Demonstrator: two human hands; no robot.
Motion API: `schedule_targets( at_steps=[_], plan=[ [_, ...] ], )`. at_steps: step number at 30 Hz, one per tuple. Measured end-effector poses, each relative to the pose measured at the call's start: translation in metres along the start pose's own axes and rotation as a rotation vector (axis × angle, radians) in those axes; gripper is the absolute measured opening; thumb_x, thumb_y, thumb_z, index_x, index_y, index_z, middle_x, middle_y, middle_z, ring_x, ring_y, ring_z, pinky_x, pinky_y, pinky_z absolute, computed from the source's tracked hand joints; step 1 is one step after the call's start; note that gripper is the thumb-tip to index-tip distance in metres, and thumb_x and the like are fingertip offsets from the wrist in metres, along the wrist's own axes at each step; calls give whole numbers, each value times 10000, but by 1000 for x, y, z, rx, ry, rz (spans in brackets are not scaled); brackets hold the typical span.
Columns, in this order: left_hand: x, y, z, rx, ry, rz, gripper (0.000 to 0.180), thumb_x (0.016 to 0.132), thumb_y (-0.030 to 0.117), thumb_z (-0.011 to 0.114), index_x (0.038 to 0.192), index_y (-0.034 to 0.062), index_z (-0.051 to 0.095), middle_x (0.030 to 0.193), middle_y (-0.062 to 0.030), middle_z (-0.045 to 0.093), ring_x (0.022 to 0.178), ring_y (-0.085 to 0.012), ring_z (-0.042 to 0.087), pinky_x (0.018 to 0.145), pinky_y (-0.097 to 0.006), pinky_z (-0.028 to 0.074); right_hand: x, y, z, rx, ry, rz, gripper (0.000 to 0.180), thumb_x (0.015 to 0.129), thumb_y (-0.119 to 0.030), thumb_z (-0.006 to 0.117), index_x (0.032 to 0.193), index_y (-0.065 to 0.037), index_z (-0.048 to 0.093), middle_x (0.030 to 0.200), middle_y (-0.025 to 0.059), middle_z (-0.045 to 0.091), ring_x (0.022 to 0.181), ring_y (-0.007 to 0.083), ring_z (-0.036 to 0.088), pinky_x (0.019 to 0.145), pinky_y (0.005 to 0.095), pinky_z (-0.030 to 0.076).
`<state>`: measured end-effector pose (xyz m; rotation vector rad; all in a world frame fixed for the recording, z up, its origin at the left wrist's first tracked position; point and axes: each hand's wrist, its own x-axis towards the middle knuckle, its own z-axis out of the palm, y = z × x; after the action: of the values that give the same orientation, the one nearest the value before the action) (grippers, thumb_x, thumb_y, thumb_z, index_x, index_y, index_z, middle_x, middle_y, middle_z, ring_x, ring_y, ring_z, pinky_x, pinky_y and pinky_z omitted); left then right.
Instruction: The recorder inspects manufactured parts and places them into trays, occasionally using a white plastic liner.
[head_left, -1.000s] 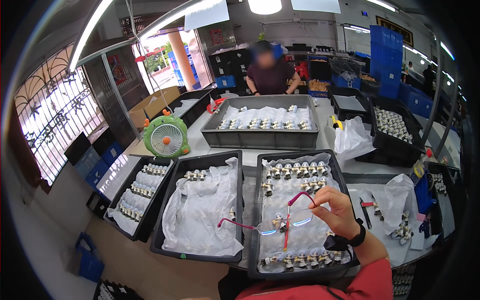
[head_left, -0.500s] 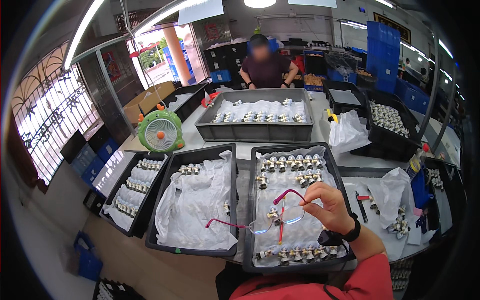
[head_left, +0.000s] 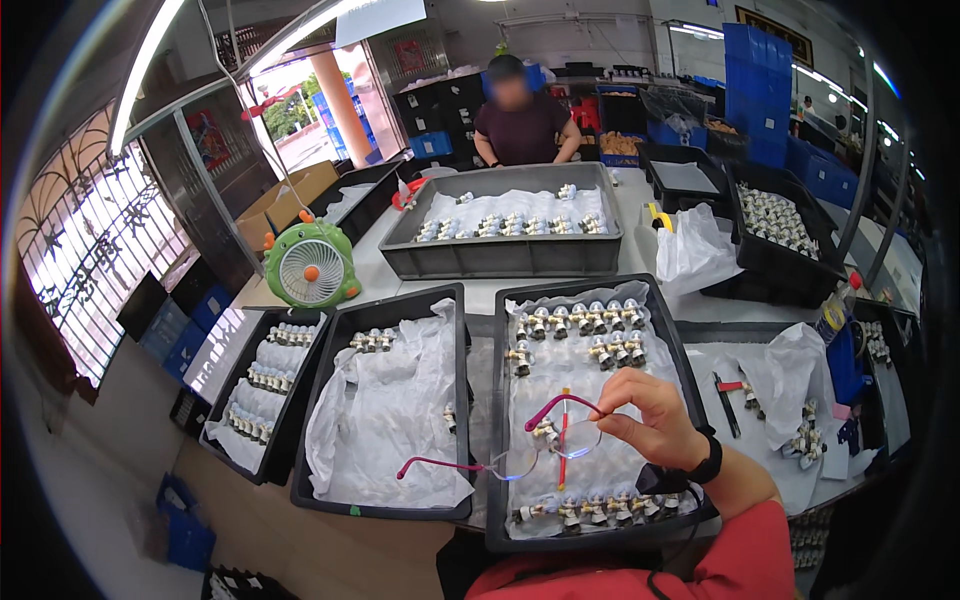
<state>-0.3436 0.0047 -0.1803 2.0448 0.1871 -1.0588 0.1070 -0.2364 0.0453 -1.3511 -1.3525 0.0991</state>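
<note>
My right hand (head_left: pixel 652 418) pinches a pair of eyeglasses (head_left: pixel 440 463) by one magenta temple arm. Both arms are unfolded, and the clear lenses hang over a black tray (head_left: pixel 600 543) lined with white paper. Rows of small brass valve fittings (head_left: pixel 580 320) with pale caps lie at that tray's far and near ends. Behind the lenses are a single fitting (head_left: pixel 546 430) and a thin red stick-like tool (head_left: pixel 563 465) with orange ends. A dark band with a small black device and cord is on my right wrist. My left hand is out of view.
More paper-lined trays with fittings stand left (head_left: pixel 465 390) and far left (head_left: pixel 270 470). A grey tray (head_left: pixel 500 262) lies ahead, with a person (head_left: pixel 525 125) behind it. Nearby are a green fan (head_left: pixel 312 265), a white plastic bag (head_left: pixel 695 250) and a red-and-black hand tool (head_left: pixel 727 405).
The view has shifted slightly. My right hand and the eyeglasses have moved a little to the left, still in the same pinch. The person across has shifted their arms.
</note>
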Motion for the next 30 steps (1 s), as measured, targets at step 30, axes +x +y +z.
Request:
schedule_targets(
  at_steps=[30],
  plan=[
    [-50, 57, 15, 362, -87, -31, 262, 852, 234, 522, 1000, 56, 644, 993, -58, 638, 960, -208, 580, 825, -329, 434, 7, 8, 3, -8, -51, 20, 92, 761, -27, 669, 837, -19, 618, 801, 73, 603, 756, 183, 568, 670, 273, 443]
  ],
)
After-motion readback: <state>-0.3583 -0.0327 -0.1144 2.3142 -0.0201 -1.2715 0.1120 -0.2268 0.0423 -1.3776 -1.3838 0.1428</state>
